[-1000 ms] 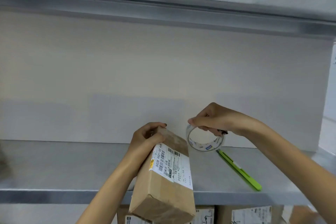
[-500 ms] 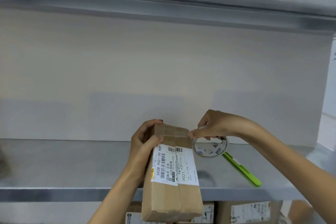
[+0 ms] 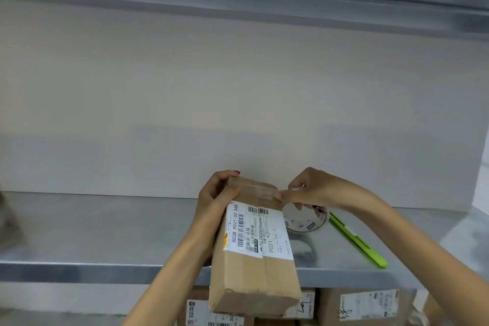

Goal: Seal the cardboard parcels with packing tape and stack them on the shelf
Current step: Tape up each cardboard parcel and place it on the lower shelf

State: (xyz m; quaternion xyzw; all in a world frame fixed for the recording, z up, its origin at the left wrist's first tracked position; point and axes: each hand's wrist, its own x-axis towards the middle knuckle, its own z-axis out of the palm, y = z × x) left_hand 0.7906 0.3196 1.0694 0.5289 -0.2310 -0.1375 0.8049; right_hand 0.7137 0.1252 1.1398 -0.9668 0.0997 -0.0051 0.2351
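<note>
Tape roll [image 3: 304, 221] lowered behind parcel [image 3: 254, 246], hands [image 3: 217, 193] gripping its far end

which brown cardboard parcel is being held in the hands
The long brown cardboard parcel labelled P021, gripped by the left hand; the other parcels sit on the lower shelf.

A: Where is the left hand [image 3: 217, 194]?
B: Near centre, forearm rising from 7 o'clock, fingers curled, thumb pressed forward.
A: And the right hand [image 3: 313, 189]?
B: At 3 o'clock of the left, forearm from 4 o'clock, fingertips [image 3: 280, 196] pinched, pointing to 9 o'clock.
</note>
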